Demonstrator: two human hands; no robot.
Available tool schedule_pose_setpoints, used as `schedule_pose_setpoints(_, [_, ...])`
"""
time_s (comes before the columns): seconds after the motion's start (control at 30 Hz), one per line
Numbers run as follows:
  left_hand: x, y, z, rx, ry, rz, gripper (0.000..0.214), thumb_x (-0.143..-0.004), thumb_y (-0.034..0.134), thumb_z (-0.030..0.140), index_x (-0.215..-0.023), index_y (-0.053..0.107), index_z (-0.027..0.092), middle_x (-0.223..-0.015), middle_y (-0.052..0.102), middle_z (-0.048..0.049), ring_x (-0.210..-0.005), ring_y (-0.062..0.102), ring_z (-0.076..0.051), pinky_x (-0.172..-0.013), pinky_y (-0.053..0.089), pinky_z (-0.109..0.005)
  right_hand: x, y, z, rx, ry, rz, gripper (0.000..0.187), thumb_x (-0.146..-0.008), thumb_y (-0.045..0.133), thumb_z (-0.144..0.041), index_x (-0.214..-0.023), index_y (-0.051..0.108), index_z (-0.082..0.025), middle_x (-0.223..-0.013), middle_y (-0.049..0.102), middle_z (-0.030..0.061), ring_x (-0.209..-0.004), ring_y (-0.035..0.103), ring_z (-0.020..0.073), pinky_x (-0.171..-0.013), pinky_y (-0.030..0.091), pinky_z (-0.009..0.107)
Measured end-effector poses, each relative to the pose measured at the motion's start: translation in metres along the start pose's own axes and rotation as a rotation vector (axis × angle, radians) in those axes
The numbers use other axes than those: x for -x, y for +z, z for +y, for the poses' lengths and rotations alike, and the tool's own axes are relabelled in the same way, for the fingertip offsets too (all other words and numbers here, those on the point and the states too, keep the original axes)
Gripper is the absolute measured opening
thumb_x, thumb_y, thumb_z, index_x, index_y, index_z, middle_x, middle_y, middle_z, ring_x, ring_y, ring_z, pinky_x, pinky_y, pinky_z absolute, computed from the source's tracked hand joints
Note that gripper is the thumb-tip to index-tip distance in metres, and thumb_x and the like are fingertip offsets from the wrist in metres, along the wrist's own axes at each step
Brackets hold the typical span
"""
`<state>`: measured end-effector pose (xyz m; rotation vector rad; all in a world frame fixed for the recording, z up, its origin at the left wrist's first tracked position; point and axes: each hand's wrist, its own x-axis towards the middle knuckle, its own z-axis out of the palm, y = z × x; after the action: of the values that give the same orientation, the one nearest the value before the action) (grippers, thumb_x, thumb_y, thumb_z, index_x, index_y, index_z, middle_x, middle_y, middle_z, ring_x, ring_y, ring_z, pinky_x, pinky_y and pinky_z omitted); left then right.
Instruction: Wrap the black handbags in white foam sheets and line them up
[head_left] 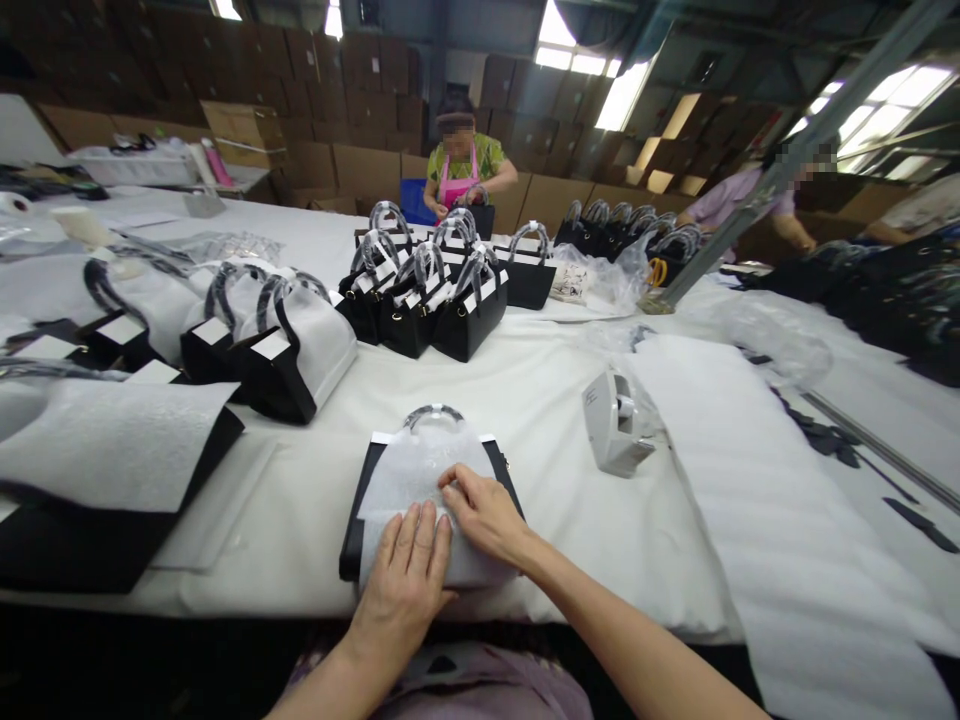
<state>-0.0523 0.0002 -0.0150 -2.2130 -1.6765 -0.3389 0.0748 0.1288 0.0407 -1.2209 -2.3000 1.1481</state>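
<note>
A black handbag [351,540] lies on the white-covered table in front of me, with a white foam sheet [397,480] over its front. Its handle [435,412] is wrapped in clear plastic and points away from me. My left hand [409,570] rests flat on the lower part of the sheet, fingers stretched out. Just above and to the right, my right hand [487,512] touches the sheet with bent fingers, thumb and forefinger slightly apart. Both hands are open, and what lies beneath the right fingertips is partly hidden.
A tape dispenser [616,425] stands right of the bag, beside a long stack of foam sheets [750,500]. Foam-covered bags [281,370] line the left; more black bags [469,315] stand ahead. A metal post [757,200] rises at right. Co-workers [465,165] work behind.
</note>
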Motion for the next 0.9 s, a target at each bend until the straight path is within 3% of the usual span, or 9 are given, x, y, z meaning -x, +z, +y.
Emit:
schedule_pose_setpoints(0.07, [0.000, 0.004, -0.002, -0.030, 0.012, -0.002, 0.066, -0.082, 0.059, 0.047, -0.137, 0.041, 0.015, -0.141, 0.044, -0.0200, -0.129, 0.043, -0.034, -0.103, 0.040, -0.052, -0.002, -0.011, 0.005, -0.281, 0.105, 0.006, 0.023, -0.090, 0.038, -0.032, -0.106, 0.051, -0.020, -0.062, 0.053, -0.0049, -0.050, 0.048, 0.0104, -0.051, 0.036, 0.021])
schedule_pose_setpoints(0.17, [-0.002, 0.003, -0.005, -0.036, 0.020, 0.022, 0.063, -0.084, 0.057, 0.046, -0.136, 0.043, 0.014, -0.139, 0.046, -0.0202, -0.126, 0.046, -0.034, -0.102, 0.041, -0.052, 0.004, -0.036, 0.012, -0.536, 0.165, 0.147, 0.032, -0.090, 0.040, -0.044, -0.107, 0.049, -0.019, -0.057, 0.050, -0.0067, -0.042, 0.041, 0.0086, -0.041, 0.031, 0.019])
schedule_pose_setpoints(0.23, [-0.002, 0.002, -0.005, -0.027, 0.013, 0.031, 0.061, -0.085, 0.055, 0.045, -0.136, 0.044, 0.014, -0.138, 0.047, -0.0202, -0.125, 0.047, -0.034, -0.102, 0.040, -0.052, 0.016, -0.049, 0.012, -0.540, 0.128, 0.231, 0.034, -0.088, 0.045, -0.050, -0.097, 0.054, -0.018, -0.054, 0.048, -0.0066, -0.041, 0.039, 0.0078, -0.041, 0.030, 0.019])
schedule_pose_setpoints(0.3, [-0.002, 0.002, -0.003, -0.024, 0.004, 0.028, 0.059, -0.085, 0.055, 0.044, -0.135, 0.045, 0.015, -0.138, 0.047, -0.0200, -0.125, 0.047, -0.034, -0.103, 0.039, -0.053, 0.029, -0.054, 0.011, -0.491, 0.091, 0.201, 0.033, -0.089, 0.045, -0.049, -0.089, 0.057, -0.018, -0.055, 0.051, -0.0049, -0.043, 0.043, 0.0082, -0.043, 0.034, 0.020])
schedule_pose_setpoints(0.4, [-0.003, 0.001, 0.000, -0.026, -0.010, 0.034, 0.059, -0.083, 0.056, 0.041, -0.135, 0.046, 0.015, -0.137, 0.048, -0.0207, -0.124, 0.048, -0.035, -0.102, 0.038, -0.053, 0.044, -0.046, 0.007, -0.280, 0.020, 0.062, 0.026, -0.091, 0.045, -0.039, -0.081, 0.060, -0.019, -0.062, 0.059, -0.0019, -0.053, 0.053, 0.0105, -0.054, 0.042, 0.022])
schedule_pose_setpoints(0.5, [-0.005, -0.002, 0.004, 0.005, -0.033, 0.022, 0.066, -0.078, 0.062, 0.035, -0.139, 0.040, 0.021, -0.136, 0.049, -0.0201, -0.123, 0.049, -0.037, -0.101, 0.038, -0.056, 0.050, -0.030, 0.005, -0.082, 0.012, 0.046, 0.022, -0.090, 0.045, -0.027, -0.077, 0.062, -0.019, -0.065, 0.062, -0.0007, -0.060, 0.058, 0.0119, -0.061, 0.044, 0.023])
schedule_pose_setpoints(0.67, [-0.004, -0.003, 0.013, 0.026, -0.087, 0.006, 0.074, -0.074, 0.067, 0.028, -0.142, 0.036, 0.025, -0.139, 0.046, -0.0208, -0.124, 0.046, -0.040, -0.100, 0.037, -0.058, 0.055, -0.034, 0.019, -0.294, 0.053, 0.073, 0.023, -0.090, 0.046, -0.033, -0.088, 0.064, -0.018, -0.072, 0.065, 0.0005, -0.062, 0.061, 0.0121, -0.058, 0.046, 0.023])
schedule_pose_setpoints(0.73, [-0.001, 0.002, 0.014, 0.016, -0.086, 0.028, 0.074, -0.074, 0.066, 0.025, -0.141, 0.036, 0.026, -0.139, 0.046, -0.0201, -0.124, 0.046, -0.040, -0.100, 0.037, -0.059, 0.057, -0.056, 0.038, -0.347, 0.088, 0.227, 0.028, -0.087, 0.050, -0.041, -0.088, 0.065, -0.017, -0.075, 0.067, 0.0024, -0.063, 0.061, 0.0135, -0.057, 0.047, 0.024])
schedule_pose_setpoints(0.9, [0.003, 0.015, 0.014, 0.066, -0.074, 0.102, 0.073, -0.078, 0.059, 0.029, -0.144, 0.029, 0.029, -0.138, 0.047, -0.0171, -0.124, 0.046, -0.039, -0.099, 0.038, -0.060, 0.065, -0.151, 0.116, -0.159, 0.436, 0.940, 0.043, -0.079, 0.053, -0.051, -0.092, 0.068, -0.013, -0.085, 0.070, 0.0085, -0.079, 0.062, 0.0198, -0.066, 0.047, 0.027])
